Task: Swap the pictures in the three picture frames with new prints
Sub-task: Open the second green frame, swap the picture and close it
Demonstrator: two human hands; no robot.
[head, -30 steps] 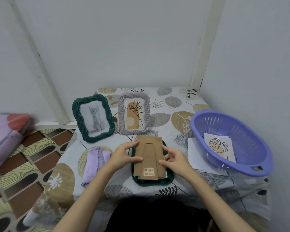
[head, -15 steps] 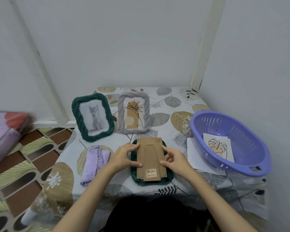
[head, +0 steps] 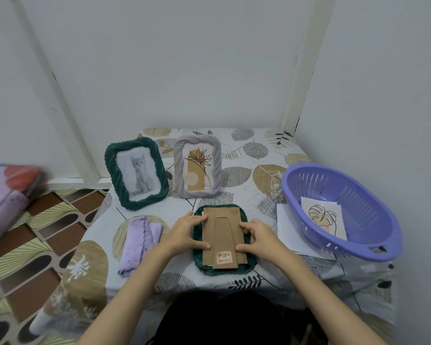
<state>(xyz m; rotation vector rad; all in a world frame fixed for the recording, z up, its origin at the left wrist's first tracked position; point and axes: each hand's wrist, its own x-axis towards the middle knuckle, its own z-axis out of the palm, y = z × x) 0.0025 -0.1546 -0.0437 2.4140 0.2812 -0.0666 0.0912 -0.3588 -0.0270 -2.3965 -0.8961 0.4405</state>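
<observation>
A dark green frame [head: 249, 266] lies face down in front of me with its brown cardboard back [head: 222, 235] and stand on top. My left hand [head: 186, 234] presses the back's left edge, and my right hand [head: 259, 237] presses its right edge. Behind, a green frame with a cat picture [head: 136, 173] and a grey frame with a plant print [head: 197, 166] stand upright. A leaf print [head: 324, 219] lies in the purple basket [head: 373, 250] at the right.
A folded lilac cloth [head: 139, 241] lies left of the flat frame. White sheets of paper [head: 288, 232] stick out from under the basket. The small table sits in a wall corner; its left edge drops to a patterned floor.
The cardboard back has shifted to sit squarely inside the flat green frame, and both hands have closed in on its side edges.
</observation>
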